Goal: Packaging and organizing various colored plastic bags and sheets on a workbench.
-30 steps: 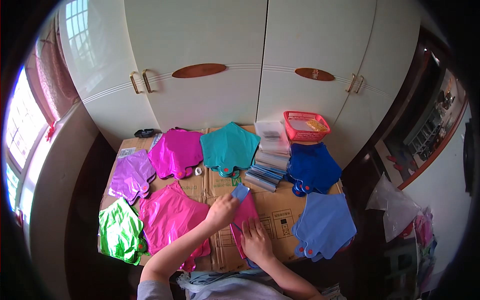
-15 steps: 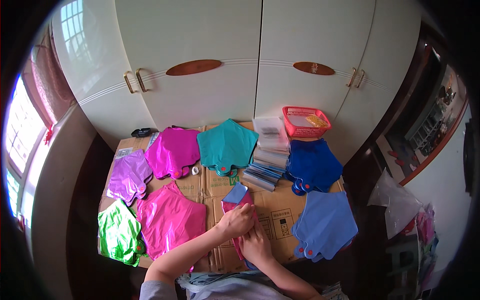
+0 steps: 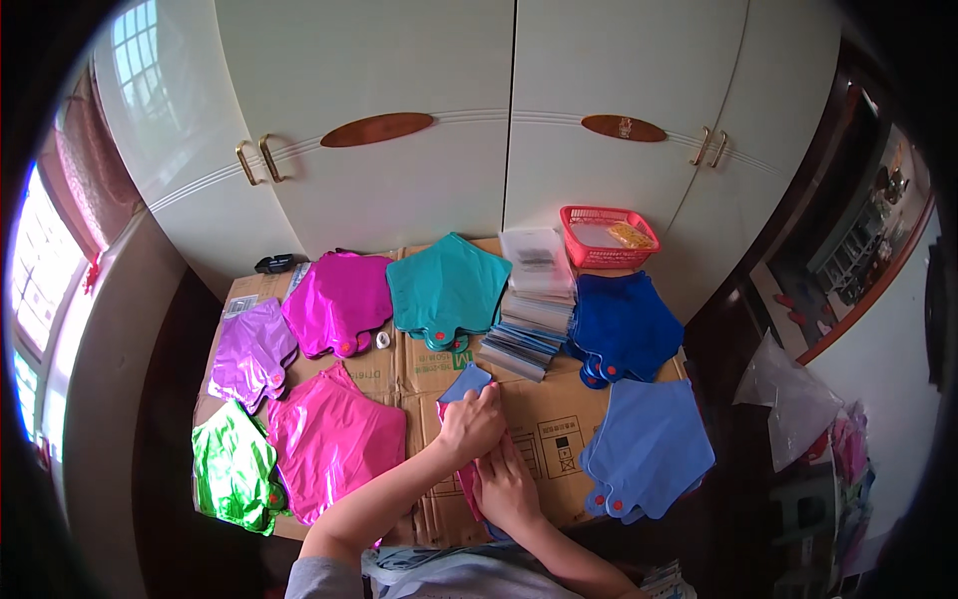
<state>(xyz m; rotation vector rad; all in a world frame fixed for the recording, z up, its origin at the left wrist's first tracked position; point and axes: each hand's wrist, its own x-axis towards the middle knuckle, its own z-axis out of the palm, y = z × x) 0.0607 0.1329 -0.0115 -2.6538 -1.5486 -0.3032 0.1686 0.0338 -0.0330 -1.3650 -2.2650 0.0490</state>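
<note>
A narrow folded piece of pink and blue foil (image 3: 465, 385) lies on the cardboard at the near middle, its blue end pointing away from me. My left hand (image 3: 472, 423) is closed over its upper part, with curled fingers; the fingertips are partly hidden. Just nearer to me, my right hand (image 3: 506, 489) rests on the lower part of the strip, fingers stretched out and together. Both hands cover much of the foil. Around them lie flat star-like foil pieces, including a pink pile (image 3: 337, 439) at left and a light blue pile (image 3: 651, 449) at right.
Farther back are purple (image 3: 253, 345), magenta (image 3: 339, 299), teal (image 3: 448, 288) and dark blue (image 3: 631, 321) foil piles. Green foil (image 3: 234, 464) lies near left. Clear packets (image 3: 523, 334) fan out near a red basket (image 3: 607, 238). A white cabinet (image 3: 399, 190) stands behind.
My left hand has moved a little away from me along the folded foil, covering more of its blue end. The right hand stays on the lower part.
</note>
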